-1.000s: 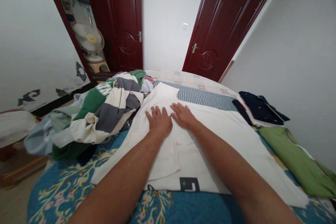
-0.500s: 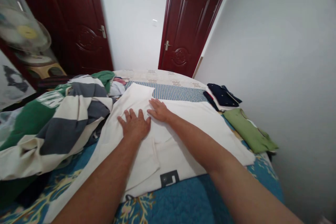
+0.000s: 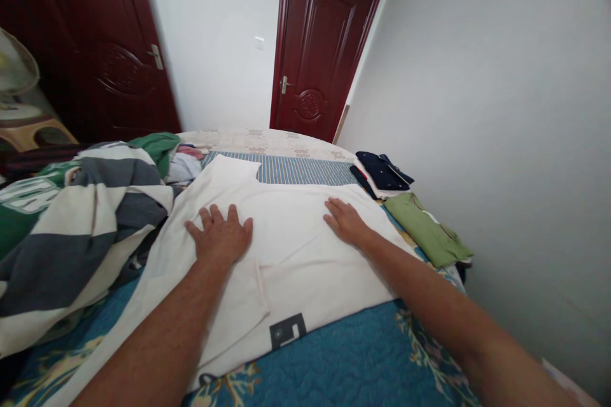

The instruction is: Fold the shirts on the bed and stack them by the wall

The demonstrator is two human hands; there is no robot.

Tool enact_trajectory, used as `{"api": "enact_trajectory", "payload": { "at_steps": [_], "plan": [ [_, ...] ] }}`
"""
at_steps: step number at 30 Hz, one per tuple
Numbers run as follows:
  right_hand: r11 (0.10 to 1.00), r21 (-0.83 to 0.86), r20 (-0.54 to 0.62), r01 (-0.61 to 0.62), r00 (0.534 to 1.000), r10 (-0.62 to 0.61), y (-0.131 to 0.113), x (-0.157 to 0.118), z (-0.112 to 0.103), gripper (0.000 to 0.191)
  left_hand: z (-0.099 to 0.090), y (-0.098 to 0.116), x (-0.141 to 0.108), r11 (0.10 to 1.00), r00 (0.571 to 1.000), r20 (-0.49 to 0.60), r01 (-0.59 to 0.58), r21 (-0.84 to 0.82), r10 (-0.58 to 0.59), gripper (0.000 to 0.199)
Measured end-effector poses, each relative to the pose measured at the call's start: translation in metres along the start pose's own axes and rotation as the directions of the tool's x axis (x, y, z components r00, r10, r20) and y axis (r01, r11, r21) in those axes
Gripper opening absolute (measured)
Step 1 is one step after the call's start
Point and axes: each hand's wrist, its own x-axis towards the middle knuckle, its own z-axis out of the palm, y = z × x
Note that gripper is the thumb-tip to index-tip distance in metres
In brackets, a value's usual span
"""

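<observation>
A white T-shirt [image 3: 286,222] lies spread on the bed, its near side folded over, with a dark printed patch [image 3: 287,331] showing at the near edge. My left hand [image 3: 222,233] rests flat on the sleeve side of the shirt, fingers spread. Farther right, my right hand [image 3: 346,219] lies palm down on the shirt's body, fingers stretched out. Neither hand grips the cloth. My forearms hide parts of the shirt's near edge.
A loose heap of clothes, with a grey-and-cream striped garment [image 3: 95,203] on top, lies on the left. At right are a folded green garment [image 3: 427,229] and folded navy clothes [image 3: 384,170] beside the wall. A blue floral quilt [image 3: 353,356] covers the bed.
My right hand has slid right across the shirt, away from my left hand. My left hand stays flat on the sleeve side. The view has turned slightly to the right.
</observation>
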Motion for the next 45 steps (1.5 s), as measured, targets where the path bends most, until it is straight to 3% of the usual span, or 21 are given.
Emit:
{"api": "enact_trajectory", "payload": {
  "at_steps": [2,5,8,12,18,27,34,37,41,45],
  "plan": [
    [0.981,-0.076,-0.147,-0.178,0.975,0.165,0.027,0.013,-0.001,0.058,-0.001,0.0,0.0,1.0,1.0,0.007,0.002,0.001,-0.002,0.075],
    [0.909,-0.077,-0.314,-0.41,0.875,0.369,0.058,0.027,-0.003,0.058,-0.001,0.0,0.001,1.0,1.0,0.007,-0.003,0.007,0.003,0.076],
    [0.84,-0.052,-0.303,-0.541,0.81,0.503,0.075,0.033,-0.001,0.054,0.001,-0.002,0.003,1.0,1.0,-0.009,-0.012,0.019,0.012,0.075],
    [0.78,-0.037,-0.291,-0.625,0.753,0.59,0.082,0.033,0.0,0.048,0.003,-0.003,0.004,0.999,1.0,-0.012,-0.024,0.043,0.024,0.075],
    [0.805,0.012,-0.301,-0.594,0.765,0.569,0.081,0.025,-0.01,0.037,-0.001,-0.002,0.005,0.998,1.0,0.014,-0.018,0.056,0.017,0.075],
    [0.916,0.004,-0.236,-0.402,0.889,0.392,0.064,0.023,-0.013,0.028,-0.003,-0.003,0.006,0.998,0.999,0.021,-0.032,0.056,0.031,0.074],
    [0.954,0.209,-0.208,-0.217,0.943,0.26,0.081,0.029,0.001,0.037,-0.003,-0.003,0.006,0.997,0.999,0.014,-0.037,0.072,0.036,0.073],
    [0.914,0.345,-0.257,-0.215,0.915,0.312,0.089,0.031,0.007,0.039,-0.002,-0.004,0.006,0.997,0.999,0.021,-0.042,0.07,0.041,0.073],
    [0.823,0.509,-0.349,-0.252,0.814,0.465,0.097,0.033,0.012,0.037,-0.002,-0.004,0.006,0.997,0.999,0.022,-0.044,0.066,0.043,0.074],
    [0.725,0.619,-0.299,-0.301,0.764,0.572,0.103,0.037,0.012,0.042,0.0,-0.005,0.006,0.996,0.999,0.007,-0.053,0.073,0.053,0.075]
  ]
}}
